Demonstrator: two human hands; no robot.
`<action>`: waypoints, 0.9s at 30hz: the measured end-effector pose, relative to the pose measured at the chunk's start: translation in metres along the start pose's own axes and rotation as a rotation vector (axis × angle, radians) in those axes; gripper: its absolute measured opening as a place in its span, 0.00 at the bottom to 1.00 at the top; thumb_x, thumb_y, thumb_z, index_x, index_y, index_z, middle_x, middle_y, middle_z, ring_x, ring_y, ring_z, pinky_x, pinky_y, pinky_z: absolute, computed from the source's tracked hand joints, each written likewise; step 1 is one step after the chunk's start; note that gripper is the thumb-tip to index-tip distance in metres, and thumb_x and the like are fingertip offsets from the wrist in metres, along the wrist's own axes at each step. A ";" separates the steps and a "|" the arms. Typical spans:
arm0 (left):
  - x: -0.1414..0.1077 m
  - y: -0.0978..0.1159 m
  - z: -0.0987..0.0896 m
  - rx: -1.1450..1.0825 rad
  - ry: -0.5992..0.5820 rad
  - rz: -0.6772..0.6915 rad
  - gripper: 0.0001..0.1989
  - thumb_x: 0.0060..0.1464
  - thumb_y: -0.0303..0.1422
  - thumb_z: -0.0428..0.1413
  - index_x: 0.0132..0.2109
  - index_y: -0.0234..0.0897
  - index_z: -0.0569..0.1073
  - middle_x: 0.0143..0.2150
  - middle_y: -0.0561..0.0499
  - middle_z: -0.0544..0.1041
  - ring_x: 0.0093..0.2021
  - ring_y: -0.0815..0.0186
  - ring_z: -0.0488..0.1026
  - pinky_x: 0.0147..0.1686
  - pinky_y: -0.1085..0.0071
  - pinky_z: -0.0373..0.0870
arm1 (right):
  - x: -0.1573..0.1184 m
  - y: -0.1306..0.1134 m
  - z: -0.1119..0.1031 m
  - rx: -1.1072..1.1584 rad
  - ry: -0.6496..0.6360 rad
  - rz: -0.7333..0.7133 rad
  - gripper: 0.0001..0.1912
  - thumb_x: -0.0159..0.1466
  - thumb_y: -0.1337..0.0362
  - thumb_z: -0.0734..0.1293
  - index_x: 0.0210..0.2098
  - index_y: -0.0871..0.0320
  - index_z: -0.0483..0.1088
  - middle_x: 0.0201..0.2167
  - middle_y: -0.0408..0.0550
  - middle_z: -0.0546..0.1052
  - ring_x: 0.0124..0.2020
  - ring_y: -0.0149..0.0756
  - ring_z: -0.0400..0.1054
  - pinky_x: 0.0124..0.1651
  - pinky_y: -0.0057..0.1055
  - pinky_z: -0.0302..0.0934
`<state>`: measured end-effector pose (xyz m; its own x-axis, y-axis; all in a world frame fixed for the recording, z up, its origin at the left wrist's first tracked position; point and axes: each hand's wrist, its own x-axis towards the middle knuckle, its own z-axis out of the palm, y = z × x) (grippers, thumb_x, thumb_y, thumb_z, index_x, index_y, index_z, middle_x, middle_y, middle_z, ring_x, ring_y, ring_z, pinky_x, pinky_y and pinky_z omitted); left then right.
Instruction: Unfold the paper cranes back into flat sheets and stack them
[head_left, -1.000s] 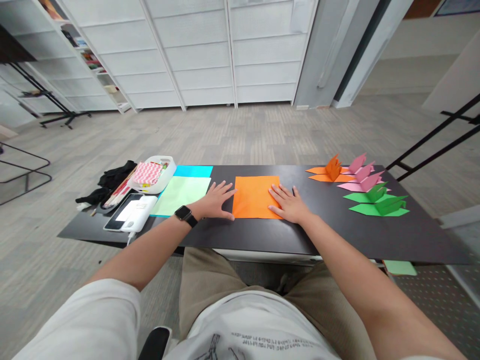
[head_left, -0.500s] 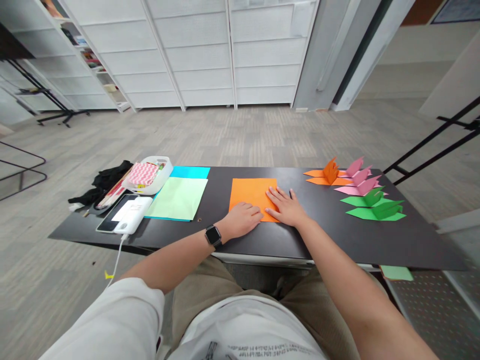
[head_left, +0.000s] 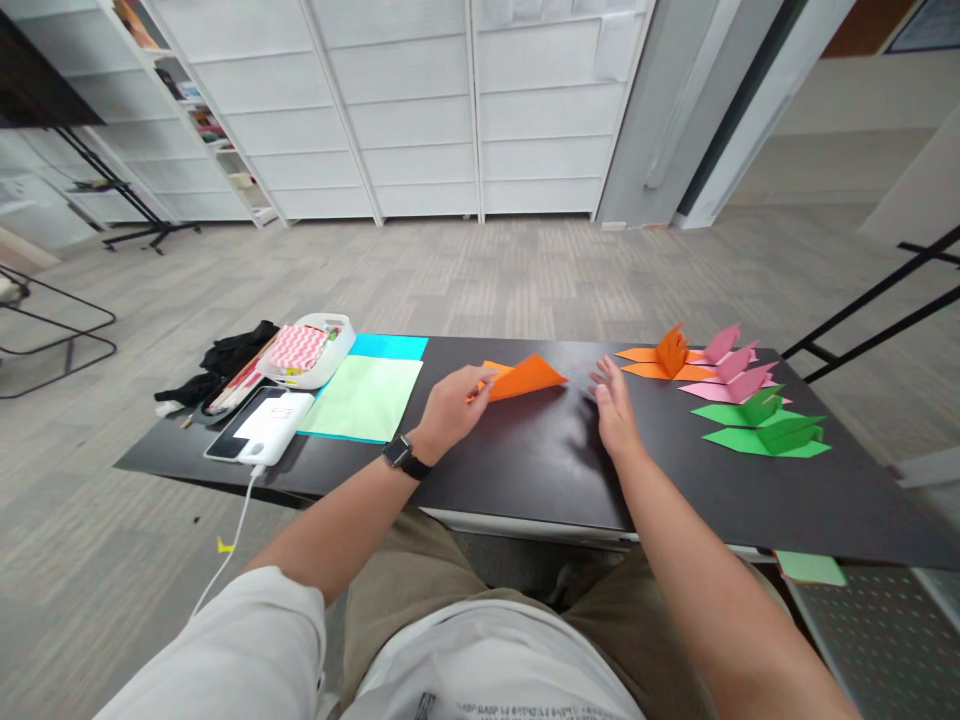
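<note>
An orange sheet of paper (head_left: 529, 378), bent over on itself, is lifted at an angle above the dark table. My left hand (head_left: 456, 405) pinches it at its left edge, a black watch on that wrist. To the right of the paper and apart from it, my right hand (head_left: 615, 408) is raised off the table with its fingers spread, holding nothing. Folded paper figures stand further right: an orange one (head_left: 671, 352), pink ones (head_left: 739, 378) and green ones (head_left: 784, 432).
Light green paper (head_left: 367, 395) lies over blue paper (head_left: 394, 346) on the left. Beside it are a phone with a white power bank (head_left: 276, 430), its cable hanging over the edge, a white basket (head_left: 341, 345) and a black cloth (head_left: 232, 350). The table (head_left: 525, 475) has its near edge at my lap.
The orange paper was flat under both hands; now my left hand has picked it up and it is bent over. My right hand has let go and moved right.
</note>
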<state>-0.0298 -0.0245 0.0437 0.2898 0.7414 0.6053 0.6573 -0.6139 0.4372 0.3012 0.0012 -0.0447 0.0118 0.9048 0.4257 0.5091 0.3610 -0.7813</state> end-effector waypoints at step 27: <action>-0.146 -0.094 -0.141 0.467 0.105 -0.874 0.17 0.64 0.40 0.56 0.52 0.38 0.83 0.50 0.39 0.79 0.54 0.50 0.79 0.61 0.54 0.75 | 0.001 -0.008 0.005 0.166 0.013 0.002 0.33 0.71 0.48 0.67 0.72 0.47 0.60 0.56 0.55 0.76 0.45 0.44 0.78 0.45 0.45 0.77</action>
<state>-0.2316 -0.1135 0.0077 -0.4750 0.8404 0.2609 0.8247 0.3217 0.4653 0.2933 0.0001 -0.0405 0.0240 0.9031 0.4288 0.3600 0.3923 -0.8465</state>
